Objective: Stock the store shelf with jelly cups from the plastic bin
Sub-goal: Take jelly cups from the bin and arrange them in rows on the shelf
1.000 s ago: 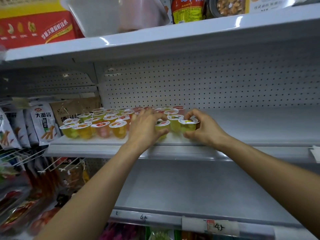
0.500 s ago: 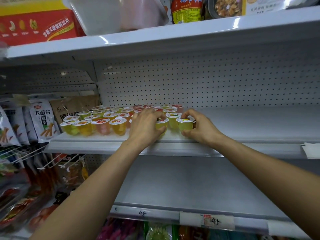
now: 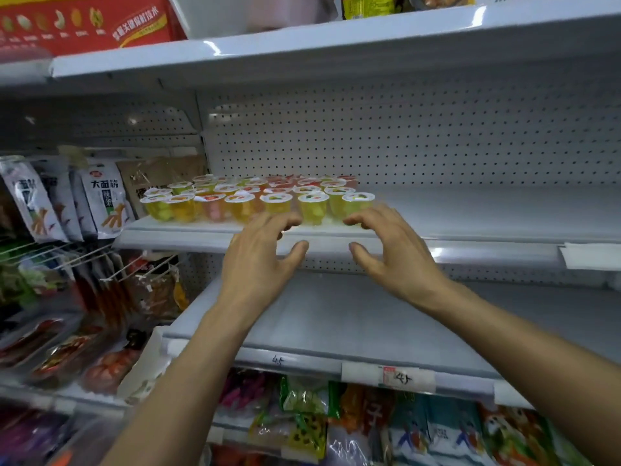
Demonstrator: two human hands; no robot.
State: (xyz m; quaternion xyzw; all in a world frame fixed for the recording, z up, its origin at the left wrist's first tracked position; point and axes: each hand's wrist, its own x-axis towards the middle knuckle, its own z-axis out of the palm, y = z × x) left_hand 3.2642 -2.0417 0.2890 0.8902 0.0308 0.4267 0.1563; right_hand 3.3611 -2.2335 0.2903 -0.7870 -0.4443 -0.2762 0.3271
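Several rows of jelly cups [image 3: 255, 196] with white printed lids stand on the left part of the white middle shelf [image 3: 470, 213]. My left hand [image 3: 258, 260] hovers just in front of the shelf edge, below the front row, fingers loosely curled and holding nothing. My right hand [image 3: 389, 253] hangs beside it, also empty, its fingertips close to the rightmost cup [image 3: 358, 203] without gripping it. A translucent plastic bin [image 3: 255, 13] sits on the top shelf, partly cut off by the frame.
A red carton [image 3: 84, 21] stands left of the bin. Snack bags [image 3: 104, 196] hang on pegs at the left. The lower shelf [image 3: 336, 317] carries price tags on its front rail. Packaged goods [image 3: 369, 425] fill the bottom shelf.
Both hands have let go of the front-row cups and pulled back toward me, away from the shelf. The cups stay in place.
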